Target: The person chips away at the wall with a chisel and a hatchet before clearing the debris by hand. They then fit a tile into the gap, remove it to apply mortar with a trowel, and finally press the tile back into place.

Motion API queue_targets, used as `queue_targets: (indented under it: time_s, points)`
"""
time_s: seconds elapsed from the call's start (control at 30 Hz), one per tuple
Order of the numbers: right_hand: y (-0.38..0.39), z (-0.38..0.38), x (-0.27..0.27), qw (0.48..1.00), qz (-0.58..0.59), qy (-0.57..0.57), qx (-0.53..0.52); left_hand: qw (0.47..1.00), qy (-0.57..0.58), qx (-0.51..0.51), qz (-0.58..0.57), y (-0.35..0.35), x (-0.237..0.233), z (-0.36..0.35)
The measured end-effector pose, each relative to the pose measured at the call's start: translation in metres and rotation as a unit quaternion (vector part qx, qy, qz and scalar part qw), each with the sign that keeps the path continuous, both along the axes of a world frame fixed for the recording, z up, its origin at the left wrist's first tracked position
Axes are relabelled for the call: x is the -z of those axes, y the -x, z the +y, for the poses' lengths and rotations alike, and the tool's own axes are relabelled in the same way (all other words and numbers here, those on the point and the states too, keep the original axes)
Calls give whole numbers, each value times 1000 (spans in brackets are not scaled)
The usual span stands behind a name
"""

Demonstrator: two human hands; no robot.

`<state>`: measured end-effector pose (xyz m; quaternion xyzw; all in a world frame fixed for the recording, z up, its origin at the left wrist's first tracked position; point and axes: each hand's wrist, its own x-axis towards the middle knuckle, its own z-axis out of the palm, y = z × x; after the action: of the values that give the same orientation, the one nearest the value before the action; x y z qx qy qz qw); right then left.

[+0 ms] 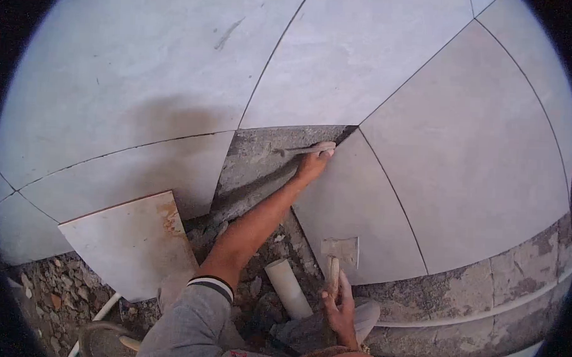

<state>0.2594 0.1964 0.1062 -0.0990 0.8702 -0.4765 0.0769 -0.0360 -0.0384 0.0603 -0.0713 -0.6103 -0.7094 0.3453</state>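
Observation:
My left hand (317, 159) reaches into a gap between laid tiles, its fingers closed around a thin, pale, flat strip-like tool (298, 150), whose kind I cannot make out. Its tip points left over the rough grey bed (255, 153) of the gap. Lower down, my right hand (341, 308) is wrapped round the handle of a trowel (341, 251). The trowel's flat rectangular blade is over the pale tile (384, 245) right of the gap. Left of my left forearm, a loose cut tile (129, 245) with a brown stain lies tilted over rubble.
Large laid tiles (145, 54) surround the gap. A short white pipe (288, 289) stands between my arms. Broken rubble (58, 296) lies lower left, beside a dark round container (107, 342). A long pale pipe (457, 322) runs along a rough concrete ledge (465, 292) at lower right.

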Motion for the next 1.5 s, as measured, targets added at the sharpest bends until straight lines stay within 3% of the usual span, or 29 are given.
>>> queue_targets:
  time_s: [0.13, 0.2, 0.27, 0.33, 0.4, 0.5, 0.63, 0.7, 0.9, 0.97, 1.17, 1.3, 1.5]
  points:
    - [1, -4, -7, 999, 21, -22, -21, 996, -14, -36, -79, 0, -14, 12]
    - [4, -11, -9, 999, 18, -22, -24, 985, 53, -107, -125, -5, -24, 11]
    - [7, -18, -15, 993, 99, -38, -58, 988, 38, -109, -100, 2, -22, 12]
    - [9, -19, -20, 992, 97, -63, -56, 991, 20, -110, -78, -3, -32, 16]
    - [12, -21, -21, 991, 94, -83, -52, 980, 8, -197, -1, -9, -45, 23]
    - [9, -23, -23, 991, 97, -76, -46, 988, -45, -147, 16, -8, -56, 31]
    - [2, -30, -33, 994, 36, -101, -27, 986, -33, -160, -12, -6, -58, 26]
    - [1, -26, -29, 993, 33, -111, -19, 992, -82, -91, 6, -1, -57, 24]
    - [9, -19, -19, 999, 2, -53, -5, 994, -44, -99, 17, -12, -67, 16]
    - [11, -37, -45, 990, 72, -114, -45, 994, -44, -101, 20, -9, -74, 22]
    - [30, -43, -58, 974, 144, -155, -80, 994, -37, -100, -18, 5, -68, 21]
    - [33, -51, -66, 974, 141, -151, -95, 988, -5, -157, -4, 2, -74, 19]
    - [39, -67, -84, 965, 155, -172, -123, 990, -34, -116, -67, -10, -84, 20]
